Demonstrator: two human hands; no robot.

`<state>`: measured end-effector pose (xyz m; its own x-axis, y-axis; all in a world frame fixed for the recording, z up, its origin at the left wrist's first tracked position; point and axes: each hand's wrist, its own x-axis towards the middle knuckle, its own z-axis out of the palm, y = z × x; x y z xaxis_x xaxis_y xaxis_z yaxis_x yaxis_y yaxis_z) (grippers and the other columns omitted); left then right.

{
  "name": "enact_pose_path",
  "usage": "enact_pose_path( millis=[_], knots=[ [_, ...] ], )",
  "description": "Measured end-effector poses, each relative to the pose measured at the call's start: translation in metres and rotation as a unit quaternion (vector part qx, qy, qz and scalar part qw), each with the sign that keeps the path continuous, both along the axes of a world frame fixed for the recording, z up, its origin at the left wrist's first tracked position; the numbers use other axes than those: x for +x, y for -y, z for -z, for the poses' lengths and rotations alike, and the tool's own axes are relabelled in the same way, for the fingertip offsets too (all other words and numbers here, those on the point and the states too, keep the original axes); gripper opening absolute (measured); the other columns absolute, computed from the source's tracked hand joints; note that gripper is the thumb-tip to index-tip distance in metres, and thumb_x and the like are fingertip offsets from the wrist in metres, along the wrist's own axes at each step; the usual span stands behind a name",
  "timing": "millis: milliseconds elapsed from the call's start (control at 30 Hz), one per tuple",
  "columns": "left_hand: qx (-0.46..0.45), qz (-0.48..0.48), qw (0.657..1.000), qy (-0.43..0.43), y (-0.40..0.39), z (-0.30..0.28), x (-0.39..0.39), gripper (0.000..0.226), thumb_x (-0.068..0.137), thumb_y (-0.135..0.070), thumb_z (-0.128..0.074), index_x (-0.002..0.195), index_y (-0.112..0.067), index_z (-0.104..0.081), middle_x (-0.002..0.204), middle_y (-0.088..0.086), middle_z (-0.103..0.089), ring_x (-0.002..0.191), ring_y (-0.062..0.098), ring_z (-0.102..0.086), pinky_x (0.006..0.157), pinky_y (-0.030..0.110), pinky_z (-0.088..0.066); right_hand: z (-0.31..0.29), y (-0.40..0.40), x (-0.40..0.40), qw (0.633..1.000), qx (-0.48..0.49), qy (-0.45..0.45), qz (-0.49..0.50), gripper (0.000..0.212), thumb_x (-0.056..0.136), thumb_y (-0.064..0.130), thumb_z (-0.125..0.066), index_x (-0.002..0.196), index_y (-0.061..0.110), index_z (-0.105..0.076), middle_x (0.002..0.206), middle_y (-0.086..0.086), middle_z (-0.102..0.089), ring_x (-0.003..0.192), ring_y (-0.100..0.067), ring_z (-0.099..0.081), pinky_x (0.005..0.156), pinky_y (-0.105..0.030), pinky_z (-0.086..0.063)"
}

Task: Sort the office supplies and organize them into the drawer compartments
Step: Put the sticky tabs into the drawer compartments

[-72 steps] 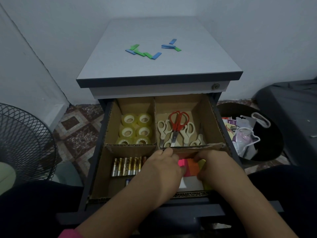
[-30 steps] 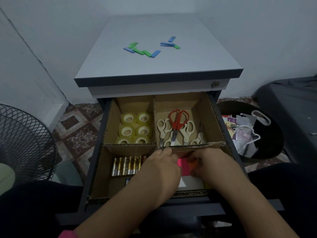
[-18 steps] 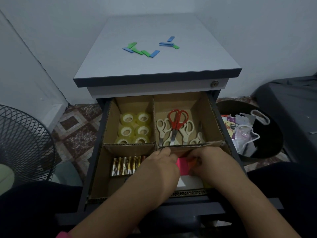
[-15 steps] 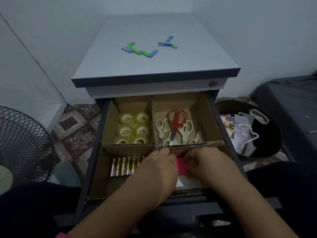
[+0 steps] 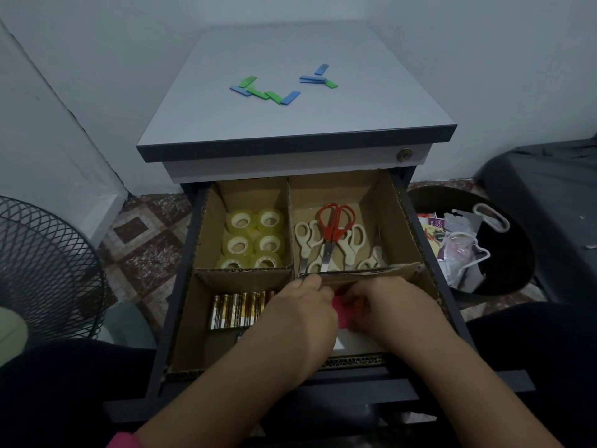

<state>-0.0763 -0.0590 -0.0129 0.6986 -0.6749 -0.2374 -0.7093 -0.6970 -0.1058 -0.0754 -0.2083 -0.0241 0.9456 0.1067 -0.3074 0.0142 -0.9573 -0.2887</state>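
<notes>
Our left hand [image 5: 300, 313] and right hand [image 5: 392, 307] pinch the pink sticky notes [image 5: 343, 313] at the drawer's [image 5: 181, 305] 5 o'clock compartment. Light, flexible paper: we judge an edge grip best.

Six tape rolls [image 5: 252, 238], four pairs of scissors [image 5: 332, 240], about seven batteries [image 5: 237, 310] and nine flat coloured tabs [image 5: 281, 87] are visible.

Dim, bluish cast overall. Soft overhead light brightens cabinet top [image 5: 290, 124]; drawer [image 5: 181, 305] interior shadowed, lower corners near black. Wide-angle bending at edges. Slight softness, no glare.
</notes>
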Motion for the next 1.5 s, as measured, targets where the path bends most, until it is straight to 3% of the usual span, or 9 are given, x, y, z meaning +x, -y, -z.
enact_pose_path(
  millis=[200,333,467,700,900,1067,1200,1367,1500],
  knots=[
    [0.013,-0.001,0.995,-0.096,-0.009,-0.022,0.023,0.049,0.093,-0.008,-0.05,0.137,-0.028,-0.049,0.132,-0.006,-0.044,0.124,0.017,-0.033,0.104,0.03,-0.034,-0.003,0.002,0.0,1.0,0.011,0.028,-0.01,0.026,0.083,0.044,-0.064,0.11,0.042,-0.065,0.099,0.01,-0.067,0.093,-0.012,-0.062,0.072,-0.024,-0.049],
    [-0.147,-0.053,0.983,-0.099,-0.026,-0.024,0.014,0.031,0.093,-0.011,-0.046,0.111,-0.034,-0.055,0.117,-0.008,-0.043,0.111,0.012,-0.038,0.092,0.023,-0.032,-0.001,0.001,0.0,0.999,0.006,0.038,-0.025,0.027,0.082,0.043,-0.064,0.109,0.044,-0.064,0.099,0.01,-0.066,0.093,-0.012,-0.062,0.07,-0.024,-0.048],
    [-0.214,-0.045,0.973,-0.076,-0.026,-0.022,0.01,0.008,0.096,-0.024,-0.039,0.099,-0.031,-0.039,0.1,-0.011,-0.043,0.096,0.009,-0.036,0.089,0.019,-0.027,0.001,0.0,0.002,0.997,0.001,0.056,-0.045,0.026,0.081,0.041,-0.064,0.107,0.045,-0.064,0.097,0.009,-0.067,0.092,-0.012,-0.063,0.069,-0.025,-0.049],
    [-0.179,-0.045,0.982,-0.05,-0.023,-0.018,0.009,0.014,0.096,-0.025,-0.039,0.109,-0.029,-0.044,0.101,-0.009,-0.039,0.096,0.01,-0.031,0.071,0.019,-0.014,0.001,-0.003,0.006,0.996,-0.013,0.072,-0.056,0.02,0.081,0.042,-0.065,0.101,0.036,-0.067,0.088,0.006,-0.064,0.085,-0.016,-0.062,0.061,-0.024,-0.043],
    [-0.165,-0.049,0.983,-0.057,-0.022,-0.015,0.01,0.018,0.092,-0.017,-0.041,0.105,-0.029,-0.044,0.103,-0.007,-0.039,0.094,0.011,-0.027,0.076,0.019,-0.016,-0.004,-0.004,0.01,0.995,-0.011,0.071,-0.067,0.02,0.082,0.044,-0.064,0.098,0.032,-0.068,0.085,0.005,-0.063,0.082,-0.017,-0.06,0.058,-0.024,-0.038],
    [-0.181,-0.074,0.974,-0.116,-0.022,-0.02,0.015,0.019,0.089,-0.013,-0.042,0.097,-0.03,-0.04,0.105,-0.007,-0.044,0.103,0.013,-0.032,0.085,0.022,-0.028,-0.005,-0.003,0.01,0.993,-0.016,0.086,-0.08,0.016,0.082,0.044,-0.064,0.095,0.036,-0.067,0.082,0.008,-0.058,0.076,-0.015,-0.054,0.054,-0.023,-0.034],
    [-0.181,-0.063,0.976,-0.1,-0.022,-0.02,0.014,0.017,0.091,-0.015,-0.042,0.1,-0.029,-0.04,0.104,-0.007,-0.042,0.102,0.013,-0.032,0.082,0.022,-0.025,-0.003,-0.004,0.008,0.992,-0.018,0.097,-0.083,0.017,0.082,0.048,-0.062,0.095,0.036,-0.066,0.076,0.009,-0.053,0.075,-0.014,-0.054,0.053,-0.023,-0.033],
    [-0.153,-0.041,0.986,-0.057,-0.021,-0.016,0.011,0.015,0.094,-0.028,-0.04,0.109,-0.03,-0.044,0.103,-0.009,-0.038,0.105,0.015,-0.033,0.08,0.02,-0.019,-0.001,-0.007,0.008,0.991,-0.022,0.097,-0.086,0.024,0.078,0.05,-0.064,0.096,0.034,-0.067,0.089,0.006,-0.064,0.087,-0.017,-0.062,0.061,-0.024,-0.038],
    [-0.117,-0.02,0.992,-0.032,-0.016,-0.018,0.007,0.02,0.097,-0.027,-0.035,0.115,-0.027,-0.046,0.108,-0.004,-0.042,0.106,0.018,-0.034,0.068,0.019,-0.009,0.001,-0.007,0.008,0.991,-0.023,0.097,-0.091,0.025,0.079,0.049,-0.063,0.097,0.033,-0.066,0.093,0.005,-0.065,0.09,-0.018,-0.062,0.063,-0.025,-0.037]
  ],
)
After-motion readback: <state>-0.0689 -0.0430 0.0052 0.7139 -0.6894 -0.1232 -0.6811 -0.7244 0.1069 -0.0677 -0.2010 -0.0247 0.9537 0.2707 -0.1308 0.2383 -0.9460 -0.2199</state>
